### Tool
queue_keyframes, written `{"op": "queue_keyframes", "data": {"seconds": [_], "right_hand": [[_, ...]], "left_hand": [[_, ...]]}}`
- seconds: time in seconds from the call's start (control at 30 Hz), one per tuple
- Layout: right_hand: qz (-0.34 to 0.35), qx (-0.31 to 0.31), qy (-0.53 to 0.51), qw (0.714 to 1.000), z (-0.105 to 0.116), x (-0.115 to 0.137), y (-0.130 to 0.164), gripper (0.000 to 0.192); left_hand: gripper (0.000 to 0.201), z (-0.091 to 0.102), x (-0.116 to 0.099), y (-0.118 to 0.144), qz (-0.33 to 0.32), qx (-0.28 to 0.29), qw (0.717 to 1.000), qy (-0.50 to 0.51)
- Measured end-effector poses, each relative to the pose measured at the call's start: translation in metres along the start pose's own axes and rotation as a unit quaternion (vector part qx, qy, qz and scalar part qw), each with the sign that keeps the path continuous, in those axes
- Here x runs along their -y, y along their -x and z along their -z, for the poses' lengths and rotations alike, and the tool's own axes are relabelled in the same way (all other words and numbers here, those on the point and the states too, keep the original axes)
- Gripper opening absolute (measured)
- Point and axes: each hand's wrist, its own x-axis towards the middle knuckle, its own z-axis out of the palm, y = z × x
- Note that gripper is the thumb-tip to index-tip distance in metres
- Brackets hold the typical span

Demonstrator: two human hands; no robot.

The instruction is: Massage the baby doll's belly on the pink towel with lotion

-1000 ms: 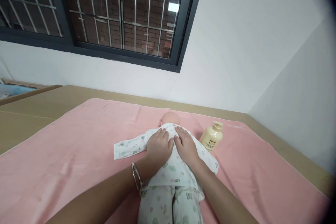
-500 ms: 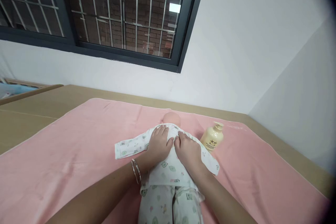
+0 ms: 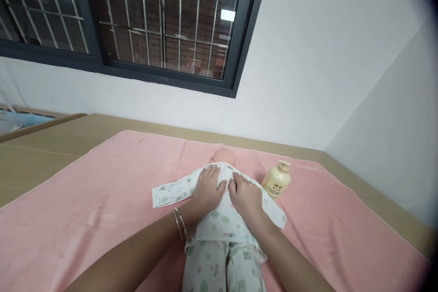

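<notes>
A baby doll (image 3: pixel 224 219) lies stretched out on a pink blanket (image 3: pixel 112 182), dressed in a white top and trousers with a leaf print. Its bald head (image 3: pixel 224 156) points away from me; no face shows. My left hand (image 3: pixel 208 189) rests flat on the left side of the upper torso, fingers extended, thumb out to the side. On the other side my right hand (image 3: pixel 247 195) lies on the cloth, its fingers slightly bent and grasping nothing that I can see. The thumbs are close to each other. A pale yellow pump bottle (image 3: pixel 277 179) stands beyond the doll's right-hand sleeve.
Under the blanket is a wooden surface (image 3: pixel 102 122), its far edge against the white wall (image 3: pixel 191 108). Above is a dark-framed window (image 3: pixel 232 73) with metal bars outside. At far left, something light blue (image 3: pixel 27 118) lies behind a wooden edge.
The view has tilted up slightly. Both hands stay on the doll's torso in nearly the same place, and the left-hand sleeve has shifted slightly to the right.
</notes>
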Motion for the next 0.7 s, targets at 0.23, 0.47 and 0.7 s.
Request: {"op": "queue_keyframes", "data": {"seconds": [0.23,0.47,0.7], "right_hand": [[-0.002,-0.006,-0.014,1.000,-0.0028,-0.0015,0.0005,0.023],[-0.003,-0.004,-0.024,1.000,-0.0027,-0.0021,-0.0013,0.023],[-0.014,0.000,-0.034,0.999,-0.0051,-0.0016,-0.0028,0.023]], "left_hand": [[0.041,-0.0041,0.0038,0.0005,-0.001,-0.019,1.000,0.013],[0.041,-0.0046,0.0054,-0.0007,0.003,-0.018,0.999,0.030],[0.039,-0.0069,0.0071,-0.0008,0.017,-0.025,0.998,0.046]]}}
